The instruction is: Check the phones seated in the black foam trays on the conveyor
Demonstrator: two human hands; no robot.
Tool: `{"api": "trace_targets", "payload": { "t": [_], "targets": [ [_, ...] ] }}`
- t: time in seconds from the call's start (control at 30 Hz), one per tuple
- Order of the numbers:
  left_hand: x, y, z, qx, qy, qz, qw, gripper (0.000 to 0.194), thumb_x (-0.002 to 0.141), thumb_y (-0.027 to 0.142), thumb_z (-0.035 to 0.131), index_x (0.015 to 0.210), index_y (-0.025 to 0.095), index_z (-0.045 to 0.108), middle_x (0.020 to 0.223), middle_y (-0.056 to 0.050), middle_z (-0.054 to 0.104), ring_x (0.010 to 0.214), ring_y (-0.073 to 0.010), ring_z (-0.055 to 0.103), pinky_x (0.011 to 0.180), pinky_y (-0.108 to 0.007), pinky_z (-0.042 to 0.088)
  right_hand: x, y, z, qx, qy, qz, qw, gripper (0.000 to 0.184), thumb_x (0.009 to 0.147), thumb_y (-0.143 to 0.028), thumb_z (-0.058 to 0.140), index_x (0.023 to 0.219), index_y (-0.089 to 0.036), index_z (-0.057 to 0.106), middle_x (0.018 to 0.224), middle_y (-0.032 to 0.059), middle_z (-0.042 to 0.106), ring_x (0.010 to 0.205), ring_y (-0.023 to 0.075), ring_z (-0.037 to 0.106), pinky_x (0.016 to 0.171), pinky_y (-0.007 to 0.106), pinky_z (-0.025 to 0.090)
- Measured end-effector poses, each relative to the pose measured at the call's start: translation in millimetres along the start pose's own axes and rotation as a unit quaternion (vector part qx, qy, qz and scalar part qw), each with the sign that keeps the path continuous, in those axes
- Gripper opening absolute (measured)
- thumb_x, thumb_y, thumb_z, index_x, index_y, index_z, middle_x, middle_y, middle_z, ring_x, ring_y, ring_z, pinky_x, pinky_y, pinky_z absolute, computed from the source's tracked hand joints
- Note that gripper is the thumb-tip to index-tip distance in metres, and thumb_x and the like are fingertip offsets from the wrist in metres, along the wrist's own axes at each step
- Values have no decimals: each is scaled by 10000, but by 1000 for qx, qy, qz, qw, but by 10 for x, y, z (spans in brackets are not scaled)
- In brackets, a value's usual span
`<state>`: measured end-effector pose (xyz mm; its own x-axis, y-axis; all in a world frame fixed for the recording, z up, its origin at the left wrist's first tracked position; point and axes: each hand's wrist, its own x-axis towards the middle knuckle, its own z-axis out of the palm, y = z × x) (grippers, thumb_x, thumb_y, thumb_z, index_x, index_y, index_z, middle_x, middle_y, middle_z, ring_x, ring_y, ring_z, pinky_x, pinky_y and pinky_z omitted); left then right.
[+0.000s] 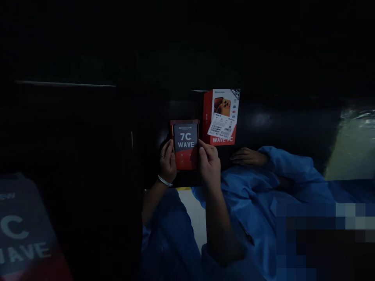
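Between my two hands is an open red phone box [172,134] with a flat panel [186,154] in it, grey above and red below, printed "7C WAVE". My left hand [168,160], with a ring and a white wristband, is closed on the box's left side. The fingers of my right hand [210,162] grip the opposite side. Just to the right is a red and white phone carton [224,103] with a picture of phones on its front. A white barcode label [221,125] lies askew across it. The undersides of the box and my fingertips are hidden.
A person in blue sits at my right, one hand [250,157] resting on the dark table's edge near the carton. Large at lower left is a blurred grey and red "7C WAVE" panel [25,230]. A shiny pale sheet [351,144] shows at far right. Most surroundings are dark.
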<state>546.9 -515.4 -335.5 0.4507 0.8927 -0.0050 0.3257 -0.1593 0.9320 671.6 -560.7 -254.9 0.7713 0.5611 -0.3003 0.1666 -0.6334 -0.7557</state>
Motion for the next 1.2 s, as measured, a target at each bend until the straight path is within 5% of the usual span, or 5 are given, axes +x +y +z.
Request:
{"api": "trace_targets", "payload": {
  "t": [0.23, 0.43, 0.63, 0.87, 1.2],
  "targets": [
    [-7, 6, -6, 4, 1, 20, 1000, 456, 961, 212, 298, 1414, 224, 340, 1389, -110, 428, 1283, -180, 416, 1073, -344, 360, -20, 100, 8, -88, 10, -84, 993, 415, 900, -347, 463, 1292, -228, 525, 1069, 78, 506, 971, 187, 530, 910, 401, 462],
    [-30, -13, 1, 24, -1, 24, 999, 461, 959, 208, 307, 1418, 242, 329, 1398, -95, 430, 1288, -192, 411, 1071, -364, 364, 23, 67, 133, -237, 45, -226, 944, 332, 882, -282, 520, 1202, -318, 599, 1325, 72, 384, 1210, 278, 381, 961, 463, 395],
    [-36, -6, -3, 22, 4, 22, 1000, 456, 958, 209, 316, 1411, 253, 343, 1391, -90, 434, 1281, -187, 419, 1061, -354, 373, -9, 40, 72, -223, 62, -216, 949, 378, 880, -256, 519, 1251, -320, 550, 1376, 66, 361, 1237, 276, 372, 953, 457, 401],
    [-31, 15, -11, 36, 1, 22, 999, 464, 960, 213, 308, 1422, 260, 321, 1381, -97, 441, 1272, -188, 425, 1044, -356, 390, -280, 332, -99, -115, 109, -150, 976, 470, 888, -221, 490, 1351, -284, 441, 1094, 70, 523, 980, 192, 540, 859, 393, 489],
    [-34, 16, -16, 34, 1, 9, 999, 448, 966, 242, 301, 1411, 256, 344, 1382, -95, 447, 1270, -188, 427, 1053, -361, 376, -437, 456, -7, -65, 15, -119, 991, 432, 875, -297, 527, 1296, -235, 450, 1238, 105, 479, 1168, 239, 471, 974, 450, 434]
  ]
}}
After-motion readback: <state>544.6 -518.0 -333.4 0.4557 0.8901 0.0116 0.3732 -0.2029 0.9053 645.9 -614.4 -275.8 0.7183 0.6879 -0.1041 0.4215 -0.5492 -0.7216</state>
